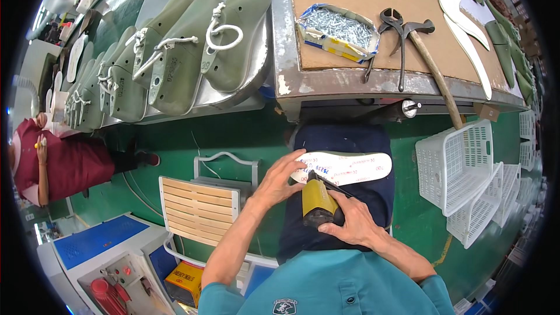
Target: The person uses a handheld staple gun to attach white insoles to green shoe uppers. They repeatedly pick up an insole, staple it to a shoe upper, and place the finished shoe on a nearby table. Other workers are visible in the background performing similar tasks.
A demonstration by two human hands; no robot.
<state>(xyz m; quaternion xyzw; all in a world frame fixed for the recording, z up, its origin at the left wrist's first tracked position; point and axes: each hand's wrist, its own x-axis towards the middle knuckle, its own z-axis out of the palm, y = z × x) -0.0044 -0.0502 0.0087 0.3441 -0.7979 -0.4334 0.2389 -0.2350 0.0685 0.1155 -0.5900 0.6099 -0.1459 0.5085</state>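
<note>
A white insole board point(356, 169) with red and blue print lies across my lap, over dark blue cloth point(350, 137). My left hand point(279, 179) is closed on the insole's left end, fingers on the far edge and thumb near the close side. In my right hand point(354, 221) is a yellow and black tool point(318, 203) that looks like a staple gun. Its narrow black nose points at the insole near my left thumb; I cannot tell whether it touches. The palm hides part of the tool's handle.
Ahead stands a metal-edged workbench point(373, 79) with a box of nails point(341, 29), pincers point(399, 41) and a hammer point(434, 64). Green shoe lasts point(186, 52) with cords fill the left table. White crates point(455, 163) stand right, a slatted chair point(198, 207) left. A person point(58, 160) stands far left.
</note>
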